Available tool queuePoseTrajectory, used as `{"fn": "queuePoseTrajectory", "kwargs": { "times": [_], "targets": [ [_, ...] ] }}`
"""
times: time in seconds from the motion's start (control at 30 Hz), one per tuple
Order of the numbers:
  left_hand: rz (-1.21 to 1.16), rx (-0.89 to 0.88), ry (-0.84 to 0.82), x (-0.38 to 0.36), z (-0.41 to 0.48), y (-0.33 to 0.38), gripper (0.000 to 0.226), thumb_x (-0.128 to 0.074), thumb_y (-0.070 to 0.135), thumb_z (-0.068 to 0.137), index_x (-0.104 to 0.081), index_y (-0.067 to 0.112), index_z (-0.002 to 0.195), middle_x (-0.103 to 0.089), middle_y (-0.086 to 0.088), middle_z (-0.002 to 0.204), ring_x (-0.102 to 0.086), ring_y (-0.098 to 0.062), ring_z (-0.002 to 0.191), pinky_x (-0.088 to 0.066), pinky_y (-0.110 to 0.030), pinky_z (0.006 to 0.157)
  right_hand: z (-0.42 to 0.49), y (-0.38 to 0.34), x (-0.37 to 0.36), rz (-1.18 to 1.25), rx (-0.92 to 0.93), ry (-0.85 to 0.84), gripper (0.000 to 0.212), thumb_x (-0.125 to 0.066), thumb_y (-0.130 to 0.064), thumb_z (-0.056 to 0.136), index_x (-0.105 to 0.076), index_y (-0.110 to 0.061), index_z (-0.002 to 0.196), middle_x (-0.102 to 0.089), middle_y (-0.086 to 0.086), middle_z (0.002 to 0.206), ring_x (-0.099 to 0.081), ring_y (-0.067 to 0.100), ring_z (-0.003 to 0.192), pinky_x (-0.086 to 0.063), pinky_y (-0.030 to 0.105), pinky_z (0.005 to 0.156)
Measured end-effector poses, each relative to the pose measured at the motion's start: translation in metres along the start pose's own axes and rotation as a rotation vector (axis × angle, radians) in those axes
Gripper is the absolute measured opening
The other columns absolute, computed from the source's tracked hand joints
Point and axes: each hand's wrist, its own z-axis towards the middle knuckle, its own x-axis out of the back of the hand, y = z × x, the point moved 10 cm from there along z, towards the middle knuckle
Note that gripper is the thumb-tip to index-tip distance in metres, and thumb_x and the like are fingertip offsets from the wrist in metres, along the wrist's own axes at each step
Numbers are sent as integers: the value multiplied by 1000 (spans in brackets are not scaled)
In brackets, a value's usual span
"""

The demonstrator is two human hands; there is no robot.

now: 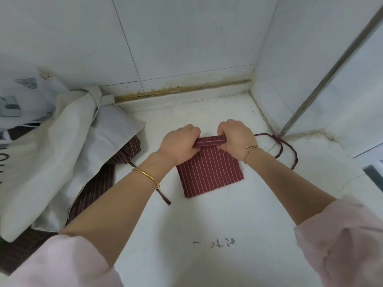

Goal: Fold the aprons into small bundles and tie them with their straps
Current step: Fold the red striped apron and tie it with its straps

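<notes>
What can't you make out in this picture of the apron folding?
Head view only:
- Ends of the red apron's rolled edge: covered by left hand and right hand.
- Dark aprons: mostly under the white cloth; count unclear.
- Counter marks: too small to read.

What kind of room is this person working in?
Likely a kitchen or utility corner: white tiled walls, a white counter with grimy sealant along its back edge, and a maroon striped apron being folded there.

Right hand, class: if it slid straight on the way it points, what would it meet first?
Likely the raised ledge below the tiled wall; only bare worktop lies between it and the right hand, which grips the apron. The strap lies off to the side.
</notes>
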Motion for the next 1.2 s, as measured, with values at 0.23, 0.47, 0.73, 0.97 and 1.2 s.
{"fn": "queuePoseTrajectory", "kwargs": {
  "times": [0.23, 0.47, 0.73, 0.97, 1.2],
  "targets": [
    [337, -202, 342, -3, -31, 39, 18, -52, 3, 66, -51, 7, 84, -59, -10, 77, -58, -27, 65, -42, -30, 50, -49, -18, 13, -318, 214, 446, 37, -78, -3, 51, -57, -13, 79, -58, 4, 81, -56, 28, 75, -44, 35, 68],
    [243, -257, -12, -67, -67, 41, 25, -31, 9, 80, -52, 9, 94, -56, -8, 79, -56, -26, 66, -37, -31, 54, -80, 13, -67, -59, 141, -98, 41, -71, -27, 80, -50, -16, 114, -58, -2, 106, -56, 20, 96, -48, 34, 79],
    [-946, 426, -581, -85, -84, -6, 30, -64, 31, 88, -57, 11, 109, -66, -4, 101, -64, -17, 89, -53, -28, 79, -89, 52, -71, 771, -255, -242, 20, -64, -21, 89, -51, -6, 90, -53, -4, 68, -57, 1, 56, -44, 11, 52],
    [-1295, 604, -536, -105, -104, -11, 21, -58, 30, 93, -57, 13, 106, -71, -6, 89, -69, -17, 75, -58, -30, 64, -92, 59, -86, 566, -372, -60, 26, -45, -36, 97, -46, -10, 95, -49, 0, 74, -49, 19, 69, -45, 38, 69],
    [-746, 565, -365, -94, -88, -21, 27, -47, 36, 97, -48, 10, 93, -58, -4, 89, -56, -17, 77, -46, -30, 69, -96, 47, -85, 138, -356, -1, 34, -28, -36, 101, -41, -6, 110, -52, 6, 100, -49, 23, 73, -40, 33, 62]
  ]
}}
